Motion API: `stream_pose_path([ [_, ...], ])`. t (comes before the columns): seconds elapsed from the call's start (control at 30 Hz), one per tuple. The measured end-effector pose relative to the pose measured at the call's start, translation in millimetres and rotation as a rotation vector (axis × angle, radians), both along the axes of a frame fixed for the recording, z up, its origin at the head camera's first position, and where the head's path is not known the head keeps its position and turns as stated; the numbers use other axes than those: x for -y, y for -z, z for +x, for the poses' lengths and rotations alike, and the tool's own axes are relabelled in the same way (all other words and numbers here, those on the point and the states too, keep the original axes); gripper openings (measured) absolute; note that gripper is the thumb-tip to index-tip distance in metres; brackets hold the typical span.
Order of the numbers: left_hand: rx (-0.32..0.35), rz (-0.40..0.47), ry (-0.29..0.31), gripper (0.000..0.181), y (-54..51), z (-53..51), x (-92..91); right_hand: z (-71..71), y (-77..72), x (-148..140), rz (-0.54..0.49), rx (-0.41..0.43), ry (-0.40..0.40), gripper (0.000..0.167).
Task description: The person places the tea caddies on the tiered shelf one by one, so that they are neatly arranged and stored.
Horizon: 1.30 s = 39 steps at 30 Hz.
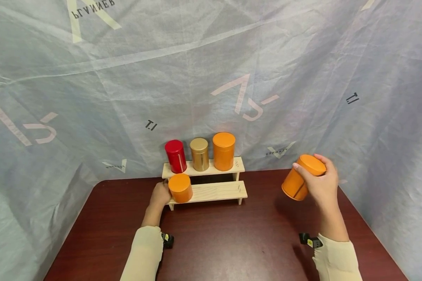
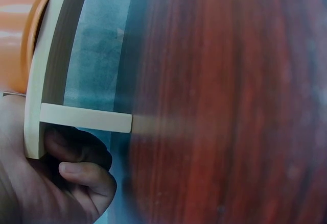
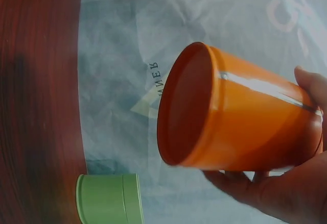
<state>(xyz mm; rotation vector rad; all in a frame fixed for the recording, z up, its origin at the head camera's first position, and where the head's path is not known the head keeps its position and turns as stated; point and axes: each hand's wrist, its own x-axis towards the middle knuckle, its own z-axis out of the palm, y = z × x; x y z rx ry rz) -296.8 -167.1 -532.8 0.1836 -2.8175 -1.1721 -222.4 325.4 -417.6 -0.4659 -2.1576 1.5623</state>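
Right hand (image 1: 321, 182) holds tall orange tin (image 1: 294, 183) tilted above desk (image 1: 225, 242), fingers wrapped near lid (image 1: 312, 164); left hand (image 1: 160, 194) grips end of wooden stand (image 1: 218, 192). Tin looks light, stiff, perhaps slippery, likely dentable; best hold, mid-body below lid.

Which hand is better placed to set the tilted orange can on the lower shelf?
Probably the right hand: it grips the tilted orange can, while the left hand holds the lower shelf.
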Motion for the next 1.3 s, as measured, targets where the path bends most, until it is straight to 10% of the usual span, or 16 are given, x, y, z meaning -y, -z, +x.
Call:
stream_pose_path([
  [0.57,0.01,-0.016,-0.004,0.057,0.5,0.2,1.1,-4.3,7.9,27,-0.01,-0.105,-0.279,0.055],
  [1.3,-0.023,-0.025,0.003,0.057,-2.4,1.6,-1.4,-6.7,6.6,47,-0.104,-0.108,-0.355,0.052],
])
